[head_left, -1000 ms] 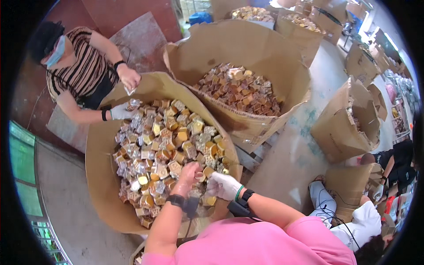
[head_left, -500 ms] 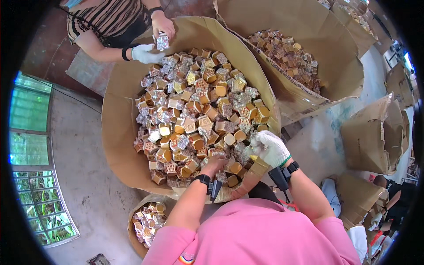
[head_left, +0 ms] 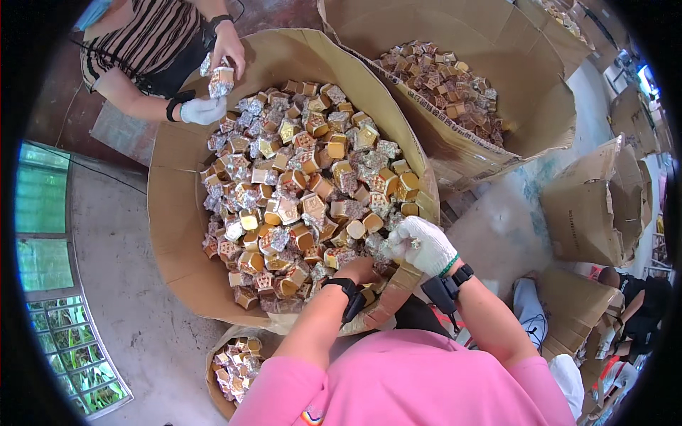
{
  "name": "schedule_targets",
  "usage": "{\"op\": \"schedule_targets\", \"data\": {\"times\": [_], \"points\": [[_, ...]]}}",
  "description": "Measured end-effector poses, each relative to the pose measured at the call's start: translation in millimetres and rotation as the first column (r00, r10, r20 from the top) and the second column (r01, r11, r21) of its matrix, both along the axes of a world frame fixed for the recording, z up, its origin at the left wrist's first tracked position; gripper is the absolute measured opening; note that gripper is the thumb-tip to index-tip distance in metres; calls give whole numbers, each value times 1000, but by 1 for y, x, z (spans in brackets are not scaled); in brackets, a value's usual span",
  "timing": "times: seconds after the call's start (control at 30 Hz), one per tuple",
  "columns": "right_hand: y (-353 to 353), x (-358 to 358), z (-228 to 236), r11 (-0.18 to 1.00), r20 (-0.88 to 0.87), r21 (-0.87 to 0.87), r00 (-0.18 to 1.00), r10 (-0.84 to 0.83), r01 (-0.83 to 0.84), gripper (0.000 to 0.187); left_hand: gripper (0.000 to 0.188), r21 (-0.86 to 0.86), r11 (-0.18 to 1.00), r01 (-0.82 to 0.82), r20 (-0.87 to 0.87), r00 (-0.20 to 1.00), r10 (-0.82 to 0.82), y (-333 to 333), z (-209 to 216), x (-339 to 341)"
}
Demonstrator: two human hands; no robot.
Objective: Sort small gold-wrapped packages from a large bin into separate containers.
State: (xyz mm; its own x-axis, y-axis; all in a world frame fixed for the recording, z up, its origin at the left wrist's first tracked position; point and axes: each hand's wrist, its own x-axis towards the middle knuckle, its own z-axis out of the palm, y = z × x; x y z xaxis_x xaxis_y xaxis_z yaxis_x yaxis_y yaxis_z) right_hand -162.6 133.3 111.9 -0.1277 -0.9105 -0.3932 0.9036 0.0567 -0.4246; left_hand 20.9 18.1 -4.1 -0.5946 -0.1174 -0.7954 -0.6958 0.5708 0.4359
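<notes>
A big round cardboard bin (head_left: pixel 174 248) in front of me holds a heap of small house-shaped pieces (head_left: pixel 284 210), brown and gold, many wrapped in silvery foil or clear film. My left hand (head_left: pixel 359 270), bare, reaches down among the pieces at the near side; its fingers are mostly hidden. Just right of it, above the near-right rim, my right hand (head_left: pixel 428 247) wears a white knit glove. Its fingers are curled together, with a small silvery bit showing at them; what they hold is not clear.
Across the bin at far left, a co-worker's hands, one gloved, hold a foil-wrapped piece (head_left: pixel 221 82). Behind stands another large carton (head_left: pixel 529 85) with similar pieces. A smaller bin (head_left: pixel 238 366) sits near left, and an open carton (head_left: pixel 586 213) at right.
My left hand has sunk further into the heap. A yellow bit at my right hand no longer shows. The co-worker's hands have moved left and lower with a piece. The whole view has shifted slightly.
</notes>
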Motion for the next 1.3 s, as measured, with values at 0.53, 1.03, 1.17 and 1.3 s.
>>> {"op": "schedule_targets", "data": {"times": [0.53, 1.03, 1.17, 1.3], "points": [[-12, 9, 12, 972, -177, 133, 961, 214, -192, 9, 45, 840, -116, -530, 130, -10, 991, -54, 132, 69], [-39, 88, 47, 845, -818, 422, 264, 511, -328, 44, 44, 660, 147, -737, -254, -34, 967, -33, 114, 70], [-31, 86, 75, 806, -693, 409, 429, 580, -428, 35, 43, 650, -112, -752, 61, -95, 994, -18, 126, 68], [-26, 81, 59, 851, -515, 310, 678, 524, -423, 32, 36, 634, -268, -725, 315, -75, 946, -18, 141, 56]]}}
